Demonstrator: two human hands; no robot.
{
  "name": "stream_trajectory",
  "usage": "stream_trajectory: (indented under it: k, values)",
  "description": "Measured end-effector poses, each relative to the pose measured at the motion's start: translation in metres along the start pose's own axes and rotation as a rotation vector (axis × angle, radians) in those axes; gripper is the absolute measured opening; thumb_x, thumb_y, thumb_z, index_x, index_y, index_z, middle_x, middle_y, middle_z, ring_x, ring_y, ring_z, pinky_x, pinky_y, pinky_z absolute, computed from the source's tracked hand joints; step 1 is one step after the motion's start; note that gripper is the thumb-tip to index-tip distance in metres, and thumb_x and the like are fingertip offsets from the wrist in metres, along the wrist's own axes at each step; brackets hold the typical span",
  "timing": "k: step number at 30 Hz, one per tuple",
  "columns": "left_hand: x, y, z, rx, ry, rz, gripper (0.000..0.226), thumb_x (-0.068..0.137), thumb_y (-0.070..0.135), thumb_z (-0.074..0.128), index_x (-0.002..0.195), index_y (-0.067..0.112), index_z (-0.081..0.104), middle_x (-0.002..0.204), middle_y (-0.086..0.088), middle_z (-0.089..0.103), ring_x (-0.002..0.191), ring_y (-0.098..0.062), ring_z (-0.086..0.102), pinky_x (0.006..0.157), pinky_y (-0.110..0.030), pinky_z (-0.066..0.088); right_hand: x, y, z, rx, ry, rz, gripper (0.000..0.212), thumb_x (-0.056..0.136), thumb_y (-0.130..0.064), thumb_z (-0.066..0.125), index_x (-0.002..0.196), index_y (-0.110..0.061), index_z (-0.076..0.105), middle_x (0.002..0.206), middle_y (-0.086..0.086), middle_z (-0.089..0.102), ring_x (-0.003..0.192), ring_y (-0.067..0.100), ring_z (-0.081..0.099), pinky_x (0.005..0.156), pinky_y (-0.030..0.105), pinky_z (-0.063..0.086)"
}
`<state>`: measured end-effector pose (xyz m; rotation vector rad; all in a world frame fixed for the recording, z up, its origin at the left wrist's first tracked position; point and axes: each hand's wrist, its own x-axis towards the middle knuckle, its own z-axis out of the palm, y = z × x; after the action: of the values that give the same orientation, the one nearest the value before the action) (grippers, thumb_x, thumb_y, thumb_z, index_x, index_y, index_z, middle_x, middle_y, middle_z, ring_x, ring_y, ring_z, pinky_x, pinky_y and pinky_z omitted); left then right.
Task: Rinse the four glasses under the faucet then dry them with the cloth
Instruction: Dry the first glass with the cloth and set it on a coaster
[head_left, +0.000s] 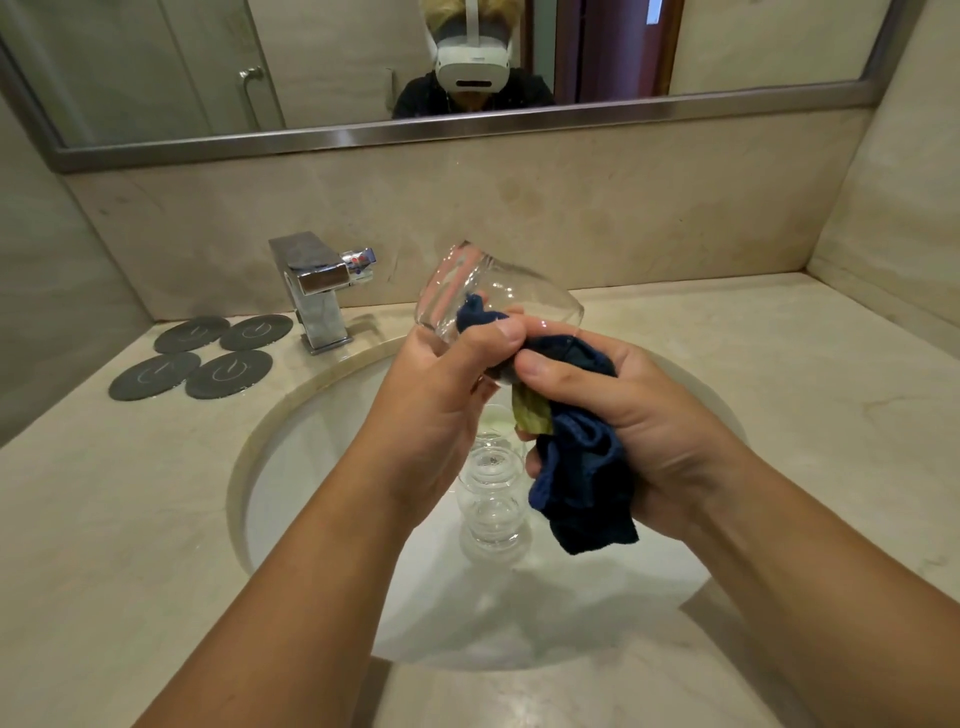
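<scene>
Forearms, two, over sink (291, 431); glass being dried

Left hand (441, 395): grip clasped round one tilted glass (498, 296), held above the basin. Right hand (639, 415): grip clenched on one dark blue cloth (582, 483), a corner pushed inside the bowl. Glass likely light, thin, fragile, slick when wet; best held by the bowl, gently. More glasses (491, 499) in the sink below, seemingly stacked, count unclear. Coasters (208, 353), four, on worktop (779, 415) left of one faucet (311, 280)
</scene>
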<state>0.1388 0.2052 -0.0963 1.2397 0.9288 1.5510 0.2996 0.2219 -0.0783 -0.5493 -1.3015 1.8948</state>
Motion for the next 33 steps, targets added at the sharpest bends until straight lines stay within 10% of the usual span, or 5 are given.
stream_trajectory:
  k: [5,18,22,26,33]
  values:
    - [-0.001,0.000,-0.003,-0.101,-0.010,-0.147,0.090,0.080,0.054,0.079,0.157,0.019,0.049,0.129,-0.005,0.072,0.141,-0.028,0.060,0.120,-0.047,0.044,0.002,0.005,0.000,-0.090,0.095,-0.085,0.031,0.074,-0.020,0.080,0.105,-0.021,0.083,0.116,0.021,0.076,0.070,0.022,0.065,0.054,0.033,0.059]
    - [0.001,-0.005,0.001,0.096,0.080,-0.066,0.071,0.080,0.043,0.075,0.138,0.003,0.064,0.116,-0.007,0.078,0.115,-0.026,0.072,0.103,-0.046,0.048,0.003,0.002,-0.004,-0.047,0.031,-0.060,0.027,0.081,-0.013,0.075,0.107,-0.016,0.078,0.073,0.000,0.070,0.059,0.015,0.063,0.053,0.031,0.058]
    - [0.000,-0.001,-0.001,-0.006,0.027,-0.082,0.085,0.076,0.043,0.077,0.145,-0.002,0.056,0.122,0.002,0.076,0.119,-0.019,0.071,0.102,-0.039,0.053,0.003,0.004,-0.004,-0.087,0.048,-0.096,0.035,0.078,-0.019,0.077,0.112,-0.016,0.079,0.094,0.007,0.078,0.067,0.018,0.066,0.056,0.032,0.059]
    - [-0.001,0.001,0.004,-0.021,0.039,-0.087,0.113,0.072,0.072,0.086,0.148,-0.004,0.049,0.140,-0.032,0.062,0.135,-0.043,0.062,0.114,-0.052,0.051,0.003,0.009,-0.003,-0.220,0.111,-0.199,0.024,0.084,-0.015,0.079,0.107,-0.019,0.083,0.107,0.015,0.080,0.075,0.026,0.069,0.061,0.034,0.060]
    - [0.001,-0.001,0.003,-0.022,0.065,-0.024,0.084,0.082,0.050,0.074,0.135,-0.010,0.049,0.110,-0.026,0.060,0.109,-0.037,0.066,0.085,-0.039,0.058,0.000,0.006,0.000,-0.175,0.056,-0.153,0.019,0.089,-0.010,0.075,0.106,-0.015,0.082,0.100,0.012,0.079,0.067,0.019,0.068,0.056,0.033,0.059]
